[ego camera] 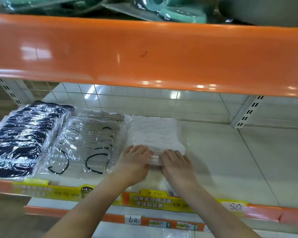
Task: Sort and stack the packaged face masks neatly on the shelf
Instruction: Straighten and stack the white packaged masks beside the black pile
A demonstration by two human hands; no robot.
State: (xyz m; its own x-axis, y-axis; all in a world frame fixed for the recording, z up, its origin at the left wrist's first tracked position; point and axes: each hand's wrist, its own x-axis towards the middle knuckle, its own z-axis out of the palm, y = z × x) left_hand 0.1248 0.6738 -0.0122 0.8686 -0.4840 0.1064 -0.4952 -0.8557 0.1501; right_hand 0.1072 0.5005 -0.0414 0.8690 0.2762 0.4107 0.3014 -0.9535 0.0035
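Three rows of packaged face masks are laid side by side on the pale shelf [230, 160], each row running from the front edge back toward the tiled rear wall [144, 98]. The white masks [153, 131] are seen in the third row from the left, wrapped in clear film, overlapped like shingles, their curved edges showing as faint scallops. Just beside them on the left the clear-wrapped masks with black ear loops [88, 141] are set, and further left the dark navy masks [24, 134] are stacked under glossy wrap, close to the shelf's left end.

The nearest white packet is pressed at its front end by both hands. The left hand [134, 162] is laid on its left corner, the fingers lightly bent and close together; the right hand [177, 164] is laid on its right corner in the same way. Whether the thumbs are tucked under the packet cannot be told.

To the right of the white row a broad stretch of bare shelf is left, bounded by a slotted upright [246, 112]. Overhead, the space is limited by the orange upper shelf [144, 54]. The front lip is lined with a yellow price strip [153, 200].
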